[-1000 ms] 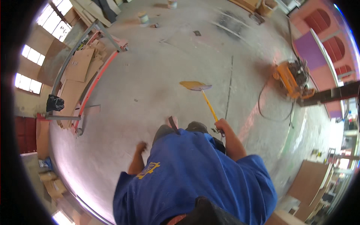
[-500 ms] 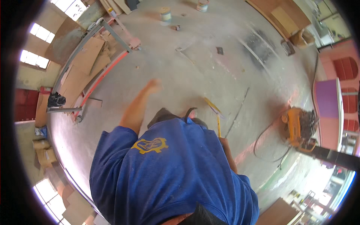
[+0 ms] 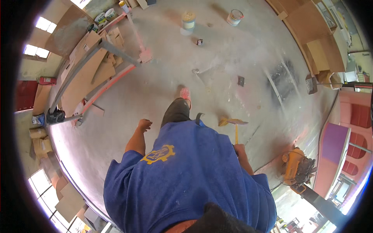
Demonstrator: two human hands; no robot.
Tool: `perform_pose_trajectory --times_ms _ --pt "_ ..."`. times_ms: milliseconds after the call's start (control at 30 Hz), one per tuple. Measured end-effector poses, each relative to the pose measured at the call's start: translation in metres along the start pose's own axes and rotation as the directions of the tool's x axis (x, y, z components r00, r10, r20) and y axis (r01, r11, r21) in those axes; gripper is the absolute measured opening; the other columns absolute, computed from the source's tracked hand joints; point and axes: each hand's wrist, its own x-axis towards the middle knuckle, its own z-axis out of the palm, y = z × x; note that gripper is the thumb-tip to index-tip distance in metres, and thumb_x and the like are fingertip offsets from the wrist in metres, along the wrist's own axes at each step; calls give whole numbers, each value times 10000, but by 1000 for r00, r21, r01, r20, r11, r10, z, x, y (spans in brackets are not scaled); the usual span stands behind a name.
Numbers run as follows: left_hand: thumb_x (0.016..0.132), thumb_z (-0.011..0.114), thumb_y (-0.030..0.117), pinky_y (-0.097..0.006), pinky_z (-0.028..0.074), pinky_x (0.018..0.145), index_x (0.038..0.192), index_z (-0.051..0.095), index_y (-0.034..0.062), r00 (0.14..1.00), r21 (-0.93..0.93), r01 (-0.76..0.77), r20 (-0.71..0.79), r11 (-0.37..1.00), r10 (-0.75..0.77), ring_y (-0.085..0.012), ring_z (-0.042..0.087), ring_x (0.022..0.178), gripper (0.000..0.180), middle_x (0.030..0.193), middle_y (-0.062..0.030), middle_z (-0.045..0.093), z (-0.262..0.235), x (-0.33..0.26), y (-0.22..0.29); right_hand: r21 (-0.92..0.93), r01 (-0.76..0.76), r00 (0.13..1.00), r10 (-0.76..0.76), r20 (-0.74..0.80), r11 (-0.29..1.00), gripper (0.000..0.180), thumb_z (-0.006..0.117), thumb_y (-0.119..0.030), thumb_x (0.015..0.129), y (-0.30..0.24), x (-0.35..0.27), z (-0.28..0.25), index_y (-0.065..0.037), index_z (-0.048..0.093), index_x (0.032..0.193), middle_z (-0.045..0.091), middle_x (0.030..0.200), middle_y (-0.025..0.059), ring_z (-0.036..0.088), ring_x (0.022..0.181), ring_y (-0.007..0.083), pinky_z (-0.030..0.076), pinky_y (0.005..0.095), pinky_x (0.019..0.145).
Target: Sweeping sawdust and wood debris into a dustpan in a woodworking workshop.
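I stand on a dusty concrete floor (image 3: 163,77) in a blue shirt, one foot (image 3: 185,93) stepped forward. My right hand (image 3: 239,149) grips the thin yellow handle of a long tool (image 3: 235,134). Its flat yellowish head (image 3: 232,122) hangs low over the floor ahead of that hand. My left hand (image 3: 144,125) hangs beside my leg with the fingers curled and nothing in it.
Two paint buckets (image 3: 189,21) (image 3: 235,17) stand far ahead. Boards and a metal frame (image 3: 97,66) lie at the left, near a red fire extinguisher (image 3: 46,80). A yellow machine (image 3: 295,171) with a cable sits at the right, beside pink and purple furniture (image 3: 334,147).
I have walked forward and the view has swung. My left arm swung up ahead of me and dropped back to my side. The right hand kept hold of the tool.
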Motion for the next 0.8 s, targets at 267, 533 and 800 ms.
perform_pose_trajectory --times_ms 267,533,800 --pt "680 551 225 -295 443 560 967 525 15 942 207 -322 -26 924 335 -177 558 598 357 750 -104 579 -62 61 208 -321 374 917 -399 -11 870 274 509 -201 610 -149 66 -80 70 549 626 547 590 201 566 553 265 428 354 485" --pt "669 571 175 -274 437 547 970 525 -4 839 63 -513 -175 856 516 -159 538 556 353 713 -107 577 -136 83 441 301 122 989 -91 -115 946 280 548 -188 582 -320 124 -142 91 522 581 517 517 171 530 473 202 380 340 413" --pt "628 600 233 -277 450 583 959 539 32 980 244 -97 -144 965 135 -188 570 642 392 698 -122 584 -177 115 516 -99 589 772 -595 -224 802 188 541 -140 626 -421 244 -203 23 511 535 477 444 84 474 366 187 357 296 337"
